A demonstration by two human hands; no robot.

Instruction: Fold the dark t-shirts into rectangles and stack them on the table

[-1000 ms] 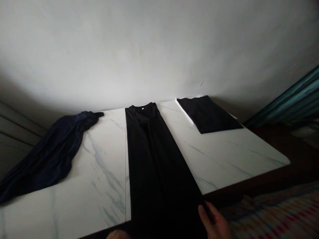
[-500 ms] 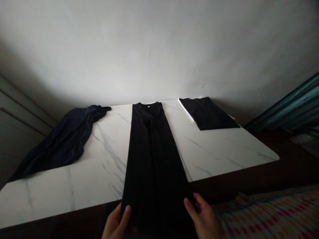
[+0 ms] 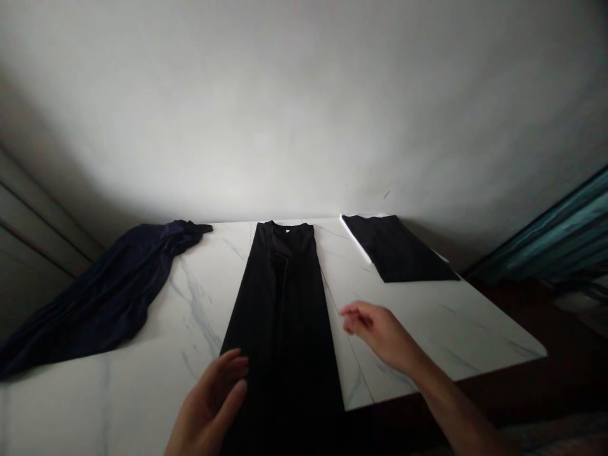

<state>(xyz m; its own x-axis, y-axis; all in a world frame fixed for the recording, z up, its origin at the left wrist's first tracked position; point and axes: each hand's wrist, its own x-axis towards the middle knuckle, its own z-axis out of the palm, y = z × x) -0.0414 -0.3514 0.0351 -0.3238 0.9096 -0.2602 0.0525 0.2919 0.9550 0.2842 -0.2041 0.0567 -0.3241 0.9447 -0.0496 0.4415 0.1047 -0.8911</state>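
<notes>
A long black garment [image 3: 282,316] lies stretched lengthwise down the middle of the white marble table [image 3: 418,316], folded narrow, its neck end at the far edge. My left hand [image 3: 213,399] rests at the garment's near left edge with the fingers together and flat, holding nothing. My right hand [image 3: 375,329] hovers above the table just right of the garment, fingers loosely curled, with nothing in it.
A dark blue garment [image 3: 104,297] lies crumpled on the table's left side. A folded black garment [image 3: 396,247] sits at the far right corner. A pale wall runs behind the table; teal fabric [image 3: 560,234] hangs at the right.
Both hands have left the garment's near end and moved forward over the table. The left hand now lies along the left edge; the right hand lifted up and to the right.
</notes>
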